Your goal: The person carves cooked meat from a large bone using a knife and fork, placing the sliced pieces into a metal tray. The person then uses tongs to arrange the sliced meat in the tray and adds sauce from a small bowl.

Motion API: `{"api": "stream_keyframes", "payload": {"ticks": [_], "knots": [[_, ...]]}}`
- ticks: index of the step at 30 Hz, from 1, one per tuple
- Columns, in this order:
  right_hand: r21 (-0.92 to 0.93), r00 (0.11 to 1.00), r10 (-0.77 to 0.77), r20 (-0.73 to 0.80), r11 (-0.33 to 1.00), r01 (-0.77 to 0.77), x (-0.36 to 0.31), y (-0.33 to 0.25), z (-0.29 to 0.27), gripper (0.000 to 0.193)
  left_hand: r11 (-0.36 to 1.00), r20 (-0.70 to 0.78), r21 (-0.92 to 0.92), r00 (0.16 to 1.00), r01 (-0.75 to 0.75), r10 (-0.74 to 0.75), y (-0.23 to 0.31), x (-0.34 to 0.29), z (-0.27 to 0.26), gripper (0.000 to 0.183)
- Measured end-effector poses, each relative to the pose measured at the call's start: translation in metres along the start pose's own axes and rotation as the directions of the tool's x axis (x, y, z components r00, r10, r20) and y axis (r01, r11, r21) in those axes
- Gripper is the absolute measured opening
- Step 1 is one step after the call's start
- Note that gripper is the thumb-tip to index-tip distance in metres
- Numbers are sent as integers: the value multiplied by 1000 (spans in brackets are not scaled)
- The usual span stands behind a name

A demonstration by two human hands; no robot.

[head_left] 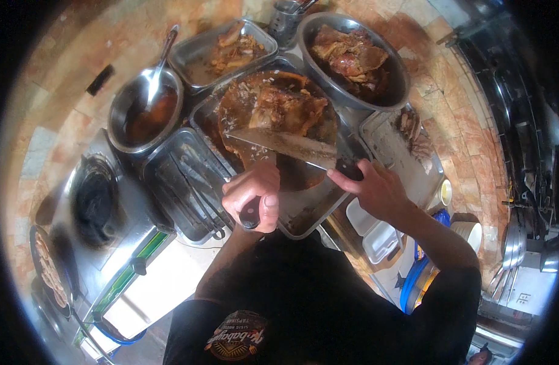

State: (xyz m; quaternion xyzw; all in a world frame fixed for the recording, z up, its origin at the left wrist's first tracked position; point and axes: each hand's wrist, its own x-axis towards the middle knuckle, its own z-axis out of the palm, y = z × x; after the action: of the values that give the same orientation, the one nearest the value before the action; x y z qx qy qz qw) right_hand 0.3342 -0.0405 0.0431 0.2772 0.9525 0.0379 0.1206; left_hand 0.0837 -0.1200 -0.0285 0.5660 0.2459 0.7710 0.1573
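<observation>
A large piece of browned, roasted meat lies on a round wooden chopping board, with small white bits scattered at its left side. My right hand is closed round the dark handle of a broad cleaver. Its blade points left across the board, just in front of the meat. At the board's near edge, my left hand is closed on the dark, riveted handle of a second knife. Most of that knife's blade is hard to make out beyond my fist. The board rests in a metal tray.
A pot of reddish sauce holds a ladle. Behind the board are a tray of meat pieces and a basin of roasted meat. Tongs lie in the left tray. A foam box sits right; a stove, left.
</observation>
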Motion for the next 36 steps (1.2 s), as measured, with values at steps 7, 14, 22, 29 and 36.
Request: {"api": "stream_keyframes", "payload": {"ticks": [7,14,22,29,36], "knots": [[-120,881,-246,-404,969,215,61,6,26,49,973,-11,216,997,78,-78,9,3,7,22],[-205,824,-261,-503,962,180,65,18,44,46,881,-138,404,968,248,-209,20,18,30,32],[-165,912,-154,-381,982,97,74,25,56,60,872,-215,394,951,291,-220,17,24,37,19],[131,979,-102,-175,983,126,95,33,20,70,814,-241,487,945,317,-224,17,22,40,41],[-53,992,-126,-21,991,125,102,46,26,74,798,-295,465,917,382,-267,17,31,43,23]]}}
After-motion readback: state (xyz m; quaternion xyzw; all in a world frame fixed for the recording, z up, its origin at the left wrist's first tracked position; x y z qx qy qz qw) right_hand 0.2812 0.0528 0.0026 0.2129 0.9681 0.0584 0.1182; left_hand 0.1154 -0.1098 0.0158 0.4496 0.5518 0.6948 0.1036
